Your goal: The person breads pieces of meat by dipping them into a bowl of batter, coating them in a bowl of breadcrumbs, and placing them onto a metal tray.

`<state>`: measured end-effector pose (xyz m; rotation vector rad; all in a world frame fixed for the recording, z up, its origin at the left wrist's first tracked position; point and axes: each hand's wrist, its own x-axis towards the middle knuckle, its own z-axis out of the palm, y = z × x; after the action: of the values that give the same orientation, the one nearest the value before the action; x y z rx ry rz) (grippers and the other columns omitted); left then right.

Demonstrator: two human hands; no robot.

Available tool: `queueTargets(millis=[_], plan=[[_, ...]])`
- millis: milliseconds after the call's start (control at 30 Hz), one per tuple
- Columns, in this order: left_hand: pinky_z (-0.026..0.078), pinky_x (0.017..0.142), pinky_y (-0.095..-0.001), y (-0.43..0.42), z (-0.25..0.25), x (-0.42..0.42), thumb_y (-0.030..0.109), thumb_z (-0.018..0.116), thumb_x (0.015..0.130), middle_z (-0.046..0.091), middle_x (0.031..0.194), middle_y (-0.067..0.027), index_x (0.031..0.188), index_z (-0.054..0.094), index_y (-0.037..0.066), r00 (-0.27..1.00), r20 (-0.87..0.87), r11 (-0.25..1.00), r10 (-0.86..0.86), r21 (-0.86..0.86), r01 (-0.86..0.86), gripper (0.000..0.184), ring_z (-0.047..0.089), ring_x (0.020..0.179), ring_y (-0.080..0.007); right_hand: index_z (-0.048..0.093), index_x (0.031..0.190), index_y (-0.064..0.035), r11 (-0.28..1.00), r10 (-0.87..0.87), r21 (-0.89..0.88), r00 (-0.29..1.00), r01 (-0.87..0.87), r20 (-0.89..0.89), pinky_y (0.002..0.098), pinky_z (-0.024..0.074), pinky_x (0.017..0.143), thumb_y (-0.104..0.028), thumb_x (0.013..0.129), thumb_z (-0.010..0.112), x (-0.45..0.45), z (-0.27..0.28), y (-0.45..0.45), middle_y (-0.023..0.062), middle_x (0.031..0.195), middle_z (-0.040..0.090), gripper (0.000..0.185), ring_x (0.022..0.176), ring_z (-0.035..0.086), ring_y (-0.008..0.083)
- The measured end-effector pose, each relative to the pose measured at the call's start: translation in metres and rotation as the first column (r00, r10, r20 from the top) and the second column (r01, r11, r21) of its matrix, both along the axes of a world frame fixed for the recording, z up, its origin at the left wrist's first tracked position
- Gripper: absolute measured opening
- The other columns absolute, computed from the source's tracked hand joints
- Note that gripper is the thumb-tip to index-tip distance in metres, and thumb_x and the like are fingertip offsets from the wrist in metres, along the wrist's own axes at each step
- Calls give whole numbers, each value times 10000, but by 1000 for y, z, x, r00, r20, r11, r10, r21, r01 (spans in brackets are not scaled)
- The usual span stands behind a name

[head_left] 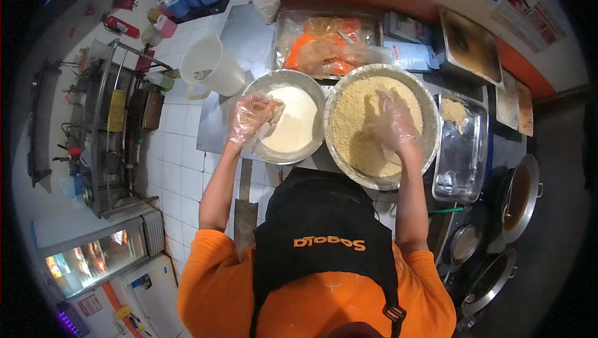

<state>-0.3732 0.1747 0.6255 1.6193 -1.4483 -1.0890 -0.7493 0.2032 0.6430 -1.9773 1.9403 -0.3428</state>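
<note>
My left hand [252, 117], in a clear plastic glove, is over the left side of a metal bowl [253, 86] of creamy white batter [289, 123]. Its fingers are curled together; whatever they may hold is too small to make out. My right hand [397, 120], gloved the same way, lies with fingers stretched out on pale yellow breadcrumbs [356, 114]. These crumbs fill a larger metal basin [432, 104], which stands right beside the batter bowl.
Behind the bowls lies a tray [278, 42] of plastic-bagged food. A white pitcher [215, 67] stands left of the batter. To the right, a metal tray [461, 157] carries a small crumb heap [454, 114]. Large pans [520, 198] sit at the far right.
</note>
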Motion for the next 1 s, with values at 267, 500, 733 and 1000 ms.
queueTargets(millis=[267, 500, 733, 1000], plan=[[542, 646, -256, 4, 30, -34, 65, 800, 855, 725, 884, -133, 1040, 648, -53, 997, -46, 998, 61, 28, -59, 267, 675, 761, -132, 445, 1507, -336, 989, -102, 83, 967, 124, -232, 677, 410, 1021, -327, 754, 825, 6, -92, 3, 196, 1619, 305, 844, 1444, 307, 506], [549, 691, -250, 4, 80, -136, 63, 814, 834, 716, 861, -61, 1008, 667, -1, 952, -292, 977, -94, -213, 31, 237, 686, 784, -116, 569, 1399, -126, 999, -4, 39, 990, -2, 143, 447, 463, 1049, -240, 730, 819, -27, -48, 25, 220, 1409, 540, 722, 1238, 538, 458], [555, 617, -453, -5, -39, -211, 250, 666, 936, 679, 760, -211, 1002, 642, -23, 857, 470, 886, -212, -277, 371, 282, 683, 666, -373, 440, 1422, 51, 876, -481, 30, 876, 481, 9, 446, 488, 1014, -302, 791, 825, -38, -103, 61, 329, 1271, 568, 820, 1123, 625, 419], [499, 880, -527, -18, -39, -227, 242, 644, 906, 676, 980, -263, 1131, 628, -7, 873, 461, 836, -157, -408, 366, 336, 645, 1001, -427, 547, 1276, 57, 842, -522, 340, 791, 419, 320, 456, 581, 821, -153, 722, 841, -29, -42, 48, 292, 1044, 702, 662, 990, 703, 412]])
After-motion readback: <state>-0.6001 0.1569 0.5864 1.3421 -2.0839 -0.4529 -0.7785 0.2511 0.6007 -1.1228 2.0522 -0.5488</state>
